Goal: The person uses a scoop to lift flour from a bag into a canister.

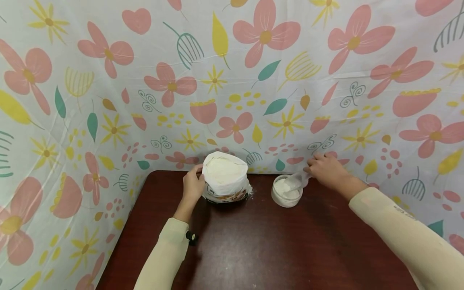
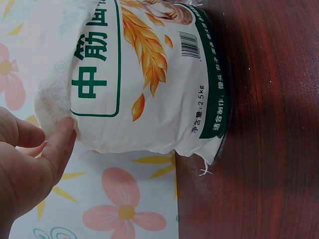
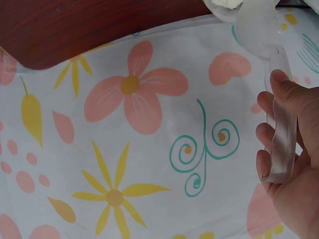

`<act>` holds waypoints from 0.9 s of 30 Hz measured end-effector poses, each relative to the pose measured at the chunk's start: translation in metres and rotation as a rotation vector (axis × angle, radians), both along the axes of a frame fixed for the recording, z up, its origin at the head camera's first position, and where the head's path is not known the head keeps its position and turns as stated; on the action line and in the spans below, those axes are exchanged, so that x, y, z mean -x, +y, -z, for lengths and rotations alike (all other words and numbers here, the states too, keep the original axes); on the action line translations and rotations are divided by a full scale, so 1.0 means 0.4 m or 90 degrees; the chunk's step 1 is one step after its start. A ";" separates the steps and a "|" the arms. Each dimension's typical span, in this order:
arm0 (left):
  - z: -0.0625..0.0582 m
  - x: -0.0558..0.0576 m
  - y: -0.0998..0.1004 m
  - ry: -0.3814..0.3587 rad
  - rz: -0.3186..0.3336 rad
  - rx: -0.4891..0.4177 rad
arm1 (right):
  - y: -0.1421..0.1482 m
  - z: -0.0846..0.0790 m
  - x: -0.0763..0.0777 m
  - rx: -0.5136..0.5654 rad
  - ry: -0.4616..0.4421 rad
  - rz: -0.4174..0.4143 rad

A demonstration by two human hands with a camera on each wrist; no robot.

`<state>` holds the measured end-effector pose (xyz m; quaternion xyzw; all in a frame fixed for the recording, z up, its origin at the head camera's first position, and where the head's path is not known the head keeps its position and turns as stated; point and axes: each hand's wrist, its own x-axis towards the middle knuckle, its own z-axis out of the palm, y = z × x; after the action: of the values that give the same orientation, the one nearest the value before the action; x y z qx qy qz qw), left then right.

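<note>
- the bag (image 1: 222,188) was stood at the back of the table (image 1: 253,245), left of the jar (image 1: 285,202); its mouth was opened wide, and white powder (image 1: 224,169) was seen inside.
- its side was printed with a wheat ear (image 2: 144,47), a barcode (image 2: 190,45) and a green band (image 2: 215,79).
- its left edge was touched by the left hand (image 1: 193,185), a fingertip laid near the rim; whether the rim was also pinched by the thumb could not be told.
- the scoop (image 1: 298,181) was gripped by its handle in the right hand (image 1: 324,171), with fingers curled round it and the thumb laid along it.
- its bowl was tilted down into the jar, where white powder was also held.
- a little powder was scattered just beside the bag's right side.
- the table was backed by flowered cloth (image 1: 232,80).
- both arms were covered by cream sleeves (image 1: 398,229).
</note>
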<state>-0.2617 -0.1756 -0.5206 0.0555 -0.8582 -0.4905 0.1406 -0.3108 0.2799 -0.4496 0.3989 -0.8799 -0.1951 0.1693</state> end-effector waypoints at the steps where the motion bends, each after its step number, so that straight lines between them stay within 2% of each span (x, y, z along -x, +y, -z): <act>1: 0.000 0.000 0.000 -0.001 0.000 0.000 | -0.001 -0.004 0.000 -0.003 0.000 -0.003; 13: 0.002 0.003 -0.001 0.000 0.000 -0.006 | -0.029 -0.053 -0.001 -0.083 0.030 -0.026; 19: 0.006 0.005 -0.003 0.000 0.004 -0.008 | -0.035 -0.055 0.000 -0.116 0.010 -0.006; 27: 0.008 0.004 -0.003 -0.001 0.002 -0.007 | -0.031 -0.054 -0.004 -0.112 0.006 0.003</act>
<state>-0.2632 -0.1769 -0.5237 0.0554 -0.8556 -0.4956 0.1390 -0.3091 0.2675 -0.4278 0.4093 -0.8594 -0.2737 0.1376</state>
